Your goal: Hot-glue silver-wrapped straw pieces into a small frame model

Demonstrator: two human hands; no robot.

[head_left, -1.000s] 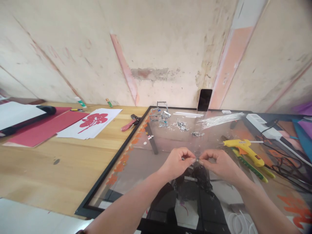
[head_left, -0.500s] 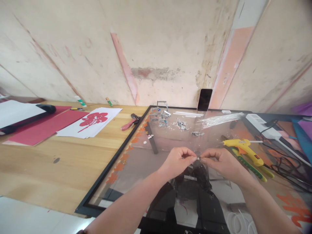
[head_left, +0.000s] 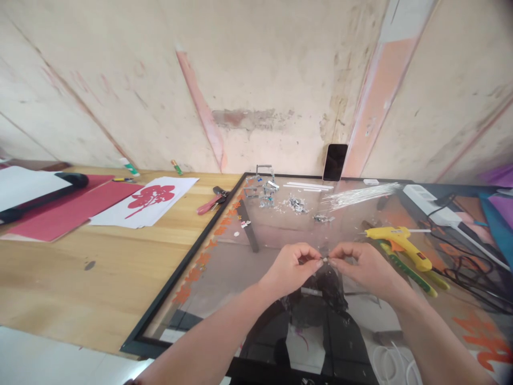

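My left hand [head_left: 294, 267] and my right hand [head_left: 358, 264] meet tip to tip above the glass tabletop [head_left: 280, 235]. Thumb and forefinger of each are pinched together on a tiny pale piece [head_left: 325, 260], too small for me to name. Just right of my right hand lie a yellow glue gun [head_left: 401, 243] with a white glue stick in its back and green-handled pliers [head_left: 409, 272]. Beyond my hands are a heap of small silvery bits [head_left: 297, 204] and a smaller cluster of them [head_left: 323, 218].
A phone [head_left: 335, 162] leans on the wall. Thin wires [head_left: 360, 195], white sticks [head_left: 308, 186] and a power strip [head_left: 430, 203] with cables lie toward the back and right. Keys [head_left: 218, 199], paper with a red flower [head_left: 150, 203] and red sheets [head_left: 68, 206] occupy the wooden table.
Both hands stay pinched together at nearly the same place, with the small piece still between them. The view has shifted very slightly.
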